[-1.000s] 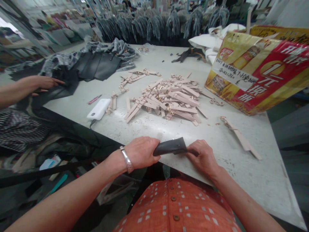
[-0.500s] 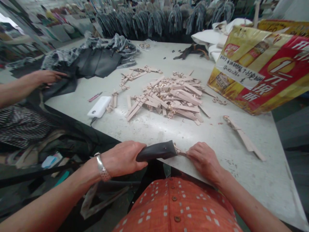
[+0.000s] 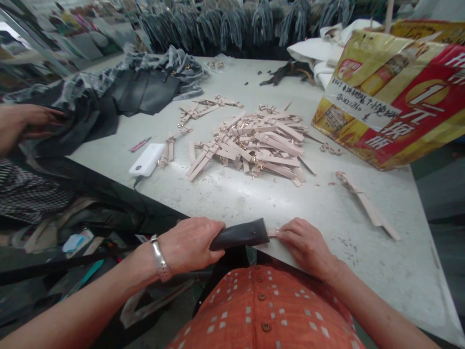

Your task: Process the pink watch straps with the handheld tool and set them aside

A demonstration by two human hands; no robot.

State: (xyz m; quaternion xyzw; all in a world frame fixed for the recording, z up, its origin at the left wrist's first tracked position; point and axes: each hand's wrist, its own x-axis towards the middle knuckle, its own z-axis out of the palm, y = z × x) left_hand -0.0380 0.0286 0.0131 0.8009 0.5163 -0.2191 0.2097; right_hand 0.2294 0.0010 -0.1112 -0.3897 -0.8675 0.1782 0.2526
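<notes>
While the left hand [image 3: 194, 245] has its fingers closed round a black leather piece [image 3: 240, 234], on the near side of the strap pile [image 3: 254, 145], the right hand [image 3: 303, 245] pinches a pale strip [image 3: 273, 232] at that piece's right end, fingers bunched; single strap [image 3: 368, 206] right of pile, white power bank [image 3: 147, 160] left of it, carton [image 3: 385, 106] right and beyond, dark leather stack [image 3: 143, 92] left and beyond
</notes>
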